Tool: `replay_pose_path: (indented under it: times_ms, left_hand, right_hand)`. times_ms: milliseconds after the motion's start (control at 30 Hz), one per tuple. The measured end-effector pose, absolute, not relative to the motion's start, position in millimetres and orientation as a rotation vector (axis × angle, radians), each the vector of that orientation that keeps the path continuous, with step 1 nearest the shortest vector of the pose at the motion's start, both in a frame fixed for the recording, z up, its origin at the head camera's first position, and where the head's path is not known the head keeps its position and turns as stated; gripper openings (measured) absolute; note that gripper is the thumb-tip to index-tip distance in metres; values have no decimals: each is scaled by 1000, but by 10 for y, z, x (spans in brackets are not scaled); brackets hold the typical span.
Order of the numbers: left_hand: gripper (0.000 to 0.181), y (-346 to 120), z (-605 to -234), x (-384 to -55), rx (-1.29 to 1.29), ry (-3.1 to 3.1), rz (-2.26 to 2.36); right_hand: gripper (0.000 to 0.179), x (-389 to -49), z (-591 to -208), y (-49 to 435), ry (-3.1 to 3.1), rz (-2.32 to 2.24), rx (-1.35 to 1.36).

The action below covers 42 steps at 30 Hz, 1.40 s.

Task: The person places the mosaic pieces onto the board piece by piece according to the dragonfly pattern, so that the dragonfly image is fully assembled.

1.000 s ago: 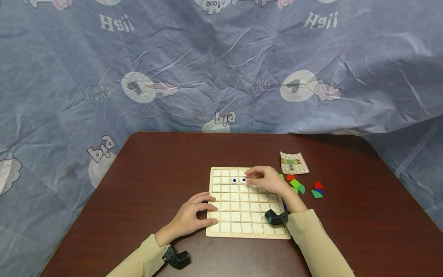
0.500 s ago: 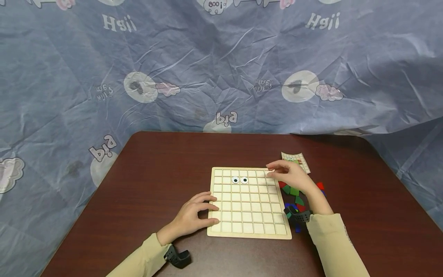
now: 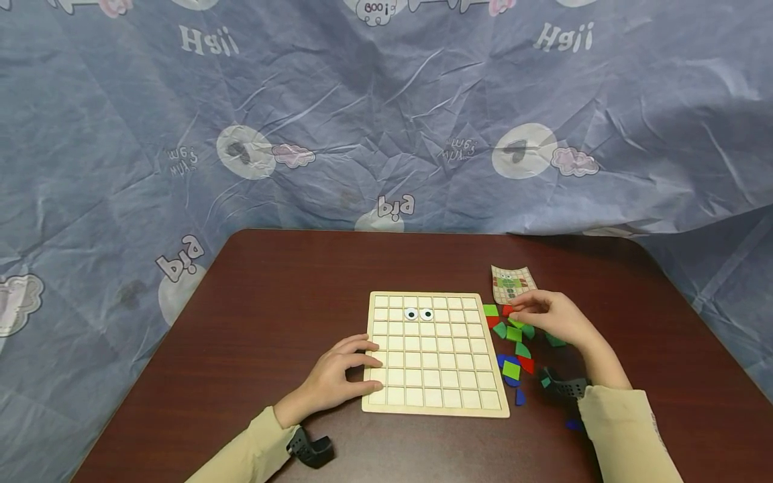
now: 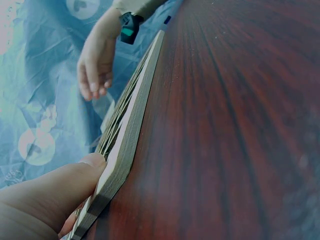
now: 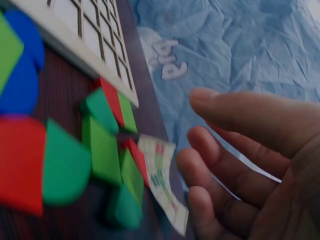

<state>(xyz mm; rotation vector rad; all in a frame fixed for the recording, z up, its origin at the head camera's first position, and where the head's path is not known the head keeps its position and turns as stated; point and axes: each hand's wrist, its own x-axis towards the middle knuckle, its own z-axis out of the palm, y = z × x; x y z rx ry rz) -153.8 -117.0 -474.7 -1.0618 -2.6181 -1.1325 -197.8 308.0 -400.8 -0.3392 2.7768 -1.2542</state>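
Note:
A pale wooden board with a square grid lies on the table, bearing two round eye pieces in an upper row. My left hand rests on the board's left edge with its fingers spread; the left wrist view has the thumb upon the rim. Right of the board my right hand hovers over loose coloured pieces, beside a small pattern card. Between its thumb and bent fingertips there is nothing, as the right wrist view confirms. Beneath it lie light green squares and dark green quarter-rounds.
Red pieces and blue pieces are scattered along the board's right side, one green square lying over blue. A dark red-brown table carries everything. Behind it hangs a blue-grey printed cloth.
My right hand has left the eye pieces and moved right, past the board's upper right corner, to above the coloured pieces. The left hand stays on the board's edge.

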Motion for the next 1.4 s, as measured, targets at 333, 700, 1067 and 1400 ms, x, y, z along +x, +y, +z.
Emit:
replay_pose_path:
  times_ms: [333, 700, 1067, 1400]
  left_hand:
    - [31, -1167, -4751, -1535, -1073, -2603, -1109]
    - [31, -1170, -4750, -1516, -1067, -2616, -1145]
    - [30, -1164, -4732, -1520, -1072, -2601, -1131]
    - [31, -1164, -4755, -1532, -1066, -2606, -1125]
  right_hand:
    - [40, -1947, -4145, 3377, 2674, -1312, -238]
    - [37, -1993, -4301, 3436, 2696, -1253, -242]
    - [29, -2005, -4313, 3428, 2738, -1167, -272]
    - [22, -2007, -4295, 3396, 2815, -1116, -302]
